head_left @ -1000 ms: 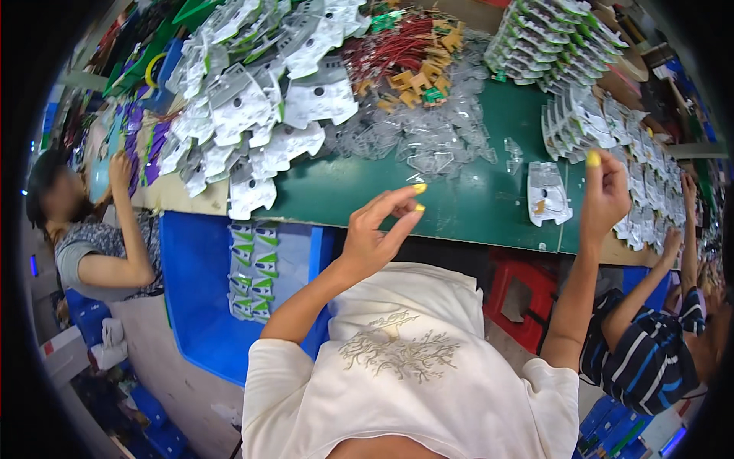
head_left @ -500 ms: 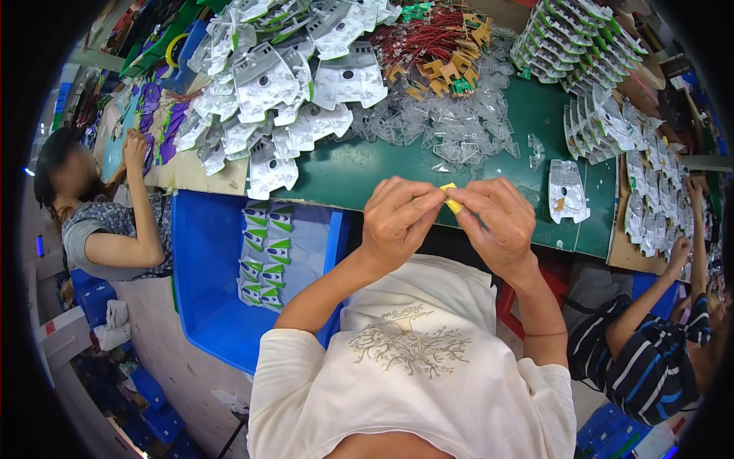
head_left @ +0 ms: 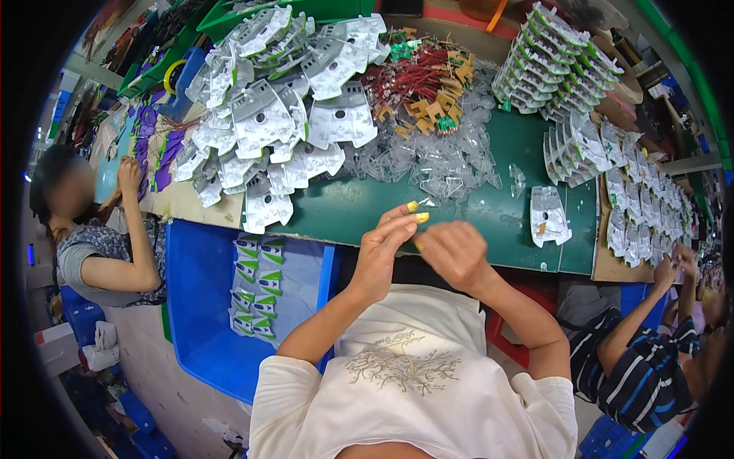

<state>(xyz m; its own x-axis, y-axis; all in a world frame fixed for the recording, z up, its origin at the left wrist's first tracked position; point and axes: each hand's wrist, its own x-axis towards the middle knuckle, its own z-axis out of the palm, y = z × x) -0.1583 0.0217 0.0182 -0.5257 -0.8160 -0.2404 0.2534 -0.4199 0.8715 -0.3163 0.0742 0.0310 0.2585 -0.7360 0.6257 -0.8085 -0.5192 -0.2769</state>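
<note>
The left hand [head_left: 376, 256] has its thumb and finger slightly apart, with yellow covers [head_left: 422, 218] on their tips that look light, soft and best held by the rim, while the right hand's [head_left: 456, 256] nearby fingers are too blurry to tell.

"What finishes reach you?"
"From my remote seat I see a smooth green tabletop [head_left: 329, 206] with a slight sheen. Toward its left edge, moulded plastic shells [head_left: 264, 138] look mostly matt grey-white."
"And further along?"
"I see clear, shiny plastic pieces [head_left: 451, 164] near the middle. Below the near edge is a smooth blue plastic bin [head_left: 195, 325]. Those yellow fingertip wraps [head_left: 422, 217] seem matt, perhaps tape; they're too small to be sure."
</note>
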